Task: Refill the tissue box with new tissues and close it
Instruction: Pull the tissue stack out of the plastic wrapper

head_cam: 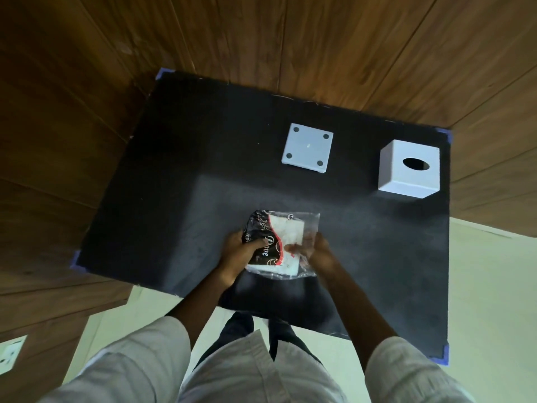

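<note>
Nearest the camera, pale rolled sleeves (139, 353) and dark trousers are seen at the near edge of a black table (162, 199), whose corners are marked with blue tape (76, 261). Just above the near middle of the table, a tissue pack (279, 242) in clear plastic with a black and red printed band is held between both hands. The left hand (236, 251) is closed around the pack's left side, its thumb pressed on the printed band. The right hand (315, 251) is pinched on the clear wrapper at the pack's right edge, its fingers partly seen through the plastic. Farther back, near the table's middle, a flat white square lid (307, 147) with four dark round pads at its corners is laid flat. Well apart from it, at the far right, the white tissue box (408, 170) is stood with its oval opening facing up. Wooden panelling (319, 39) is seen beyond the table.
</note>
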